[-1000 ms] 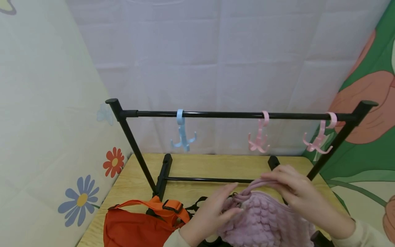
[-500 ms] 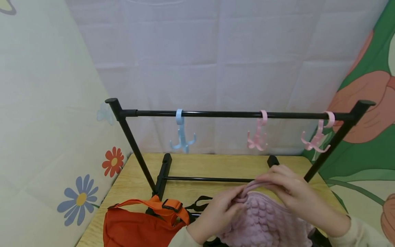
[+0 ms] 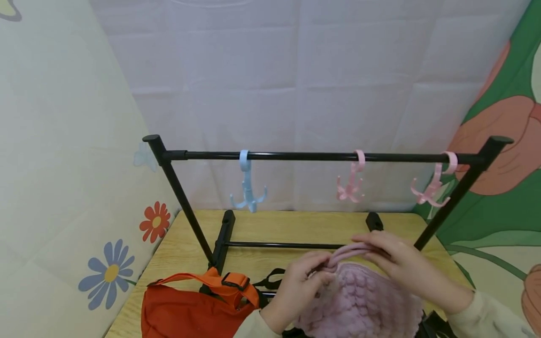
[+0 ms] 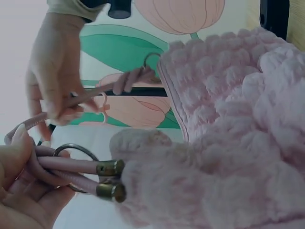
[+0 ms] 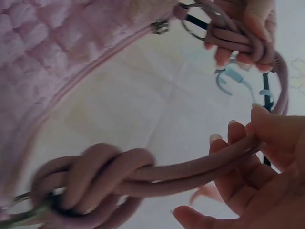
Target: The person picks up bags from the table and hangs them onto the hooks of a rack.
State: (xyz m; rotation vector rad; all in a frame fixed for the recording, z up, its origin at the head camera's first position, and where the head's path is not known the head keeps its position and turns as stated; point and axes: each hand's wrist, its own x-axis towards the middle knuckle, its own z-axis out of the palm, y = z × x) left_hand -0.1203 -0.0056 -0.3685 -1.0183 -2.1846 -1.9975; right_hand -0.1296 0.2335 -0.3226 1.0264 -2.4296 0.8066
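A puffy pink handbag [image 3: 359, 300] hangs from its corded strap [image 3: 348, 252], low in the head view. My left hand [image 3: 297, 281] pinches the strap's left end, beside a metal ring [image 4: 78, 146] and brass-coloured cord tips [image 4: 110, 192]. Along the same strap, further right, my right hand [image 3: 397, 263] holds the doubled cord between thumb and fingers. A thick knot [image 5: 90, 183] shows at the strap's other end in the right wrist view. The bag's bottom is cut off by the head view's lower edge.
A black rack [image 3: 296, 156] spans the wooden table [image 3: 296, 225]. One blue hook [image 3: 248, 185] and two pink hooks, a middle one [image 3: 351, 180] and a right one [image 3: 432, 188], hang from its bar. At lower left lies an orange bag [image 3: 190, 310], beside a black strap [image 3: 270, 279].
My left fingers have come together on the strap's end, having been spread around it earlier. The right hand has shifted slightly left along with the pink handbag.
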